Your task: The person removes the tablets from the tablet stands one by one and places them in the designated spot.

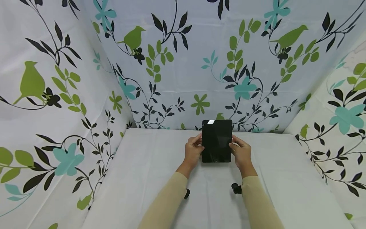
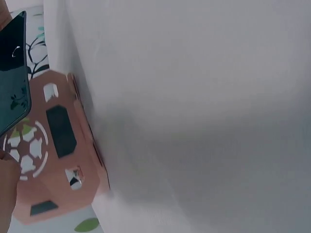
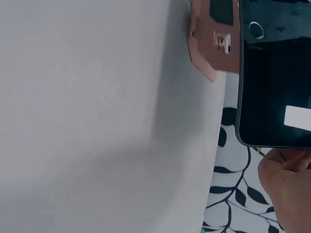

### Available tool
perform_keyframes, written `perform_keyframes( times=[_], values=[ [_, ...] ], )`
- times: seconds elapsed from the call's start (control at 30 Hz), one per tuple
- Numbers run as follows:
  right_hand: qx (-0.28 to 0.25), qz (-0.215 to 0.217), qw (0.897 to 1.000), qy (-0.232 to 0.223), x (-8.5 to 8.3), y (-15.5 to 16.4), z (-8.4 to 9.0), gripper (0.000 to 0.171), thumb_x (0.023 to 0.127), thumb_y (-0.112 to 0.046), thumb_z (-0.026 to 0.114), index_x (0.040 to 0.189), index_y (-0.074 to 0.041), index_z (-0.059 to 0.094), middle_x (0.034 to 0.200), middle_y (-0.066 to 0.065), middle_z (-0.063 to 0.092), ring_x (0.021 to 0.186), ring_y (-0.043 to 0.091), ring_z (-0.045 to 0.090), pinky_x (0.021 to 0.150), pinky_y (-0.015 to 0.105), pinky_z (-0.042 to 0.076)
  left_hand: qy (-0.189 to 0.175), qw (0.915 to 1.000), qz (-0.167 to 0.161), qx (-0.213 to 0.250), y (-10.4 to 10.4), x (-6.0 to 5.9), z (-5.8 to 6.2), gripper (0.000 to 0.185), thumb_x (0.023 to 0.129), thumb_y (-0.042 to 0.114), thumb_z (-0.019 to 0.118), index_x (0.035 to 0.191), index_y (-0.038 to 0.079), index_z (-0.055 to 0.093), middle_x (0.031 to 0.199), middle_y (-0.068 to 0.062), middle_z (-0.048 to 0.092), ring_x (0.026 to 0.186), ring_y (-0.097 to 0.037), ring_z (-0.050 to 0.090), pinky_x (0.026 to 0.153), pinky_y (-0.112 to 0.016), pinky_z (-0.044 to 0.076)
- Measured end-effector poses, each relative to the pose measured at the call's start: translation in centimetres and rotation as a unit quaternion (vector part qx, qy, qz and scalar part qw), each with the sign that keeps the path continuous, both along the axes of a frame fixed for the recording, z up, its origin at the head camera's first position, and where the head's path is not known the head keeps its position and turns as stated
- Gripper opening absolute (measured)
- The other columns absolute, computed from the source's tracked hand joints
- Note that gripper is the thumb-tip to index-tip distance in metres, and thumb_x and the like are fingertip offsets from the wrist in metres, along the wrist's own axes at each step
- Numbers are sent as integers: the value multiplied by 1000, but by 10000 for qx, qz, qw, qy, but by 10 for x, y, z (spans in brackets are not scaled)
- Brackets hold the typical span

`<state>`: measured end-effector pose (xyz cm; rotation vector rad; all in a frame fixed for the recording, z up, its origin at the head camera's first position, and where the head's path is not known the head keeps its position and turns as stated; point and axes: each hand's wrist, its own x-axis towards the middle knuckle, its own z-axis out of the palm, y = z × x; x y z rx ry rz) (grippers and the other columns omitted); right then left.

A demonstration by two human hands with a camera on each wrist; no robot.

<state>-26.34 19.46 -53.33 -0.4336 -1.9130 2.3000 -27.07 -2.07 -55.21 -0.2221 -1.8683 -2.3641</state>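
Two forearms in beige sleeves [image 1: 166, 203] enter from the lower edge of the head view, each carrying a small black wrist device [image 1: 236, 188]. Between them a black tablet [image 1: 217, 141] is held upright, screen toward the wearer, over the far middle of the tabletop [image 1: 137, 178]; whether its lower edge touches the cloth cannot be told. Its dark glass shows a small bright reflection near the top edge. The left hand [image 1: 193, 150] grips the tablet's left long edge, fingers curled round it; the right hand [image 1: 241, 152] grips the right long edge in the same manner, thumb on the front face. In the right wrist view the tablet's round home button [image 3: 256, 30] and a fingertip [image 3: 284, 182] at the edge are visible. Behind the tablet, seen only in the wrist views, sits a pinkish-brown stand [image 2: 58, 155] with cut-out openings and a white circular pattern, just beside the tablet. A white cloth covers the tabletop. White fabric walls [image 1: 183, 63] printed with green birds, teal flowers and black leafy vines enclose the tabletop on three sides.
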Motion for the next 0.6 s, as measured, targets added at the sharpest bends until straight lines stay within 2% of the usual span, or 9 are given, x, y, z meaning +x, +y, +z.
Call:
perform_keyframes(
  times=[0.17,0.33,0.43,0.6],
  values=[
    [117,128,9997,-149,4,13,6,52,96,8,60,145,-4,55,106,-7,55,107,9,55,86,20,54,-413,9978,28,511,15,4,-3,64,80,-28,58,138,-1,61,110,-8,62,95,-9,57,80,-14,52],
    [302,288,9980,-467,8,24,7,54,98,5,58,150,-10,52,113,-7,52,114,11,51,92,24,51,-915,9887,26,1190,28,7,-9,61,80,-29,57,137,-4,61,108,-4,60,96,-11,56,77,-14,52],
    [58,228,9979,-607,10,30,5,56,98,6,58,151,-12,51,111,-7,53,113,12,51,92,27,50,-998,9849,75,1413,36,10,-9,59,80,-29,58,135,-6,62,109,-7,62,97,-12,58,76,-14,53],
    [-298,167,9966,-746,11,40,0,58,98,6,57,152,-14,50,110,-7,52,111,12,49,90,30,49,-1098,9821,226,1510,48,17,-9,53,81,-26,61,132,-8,63,110,-8,66,96,-11,62,77,-16,55]
  ],
)
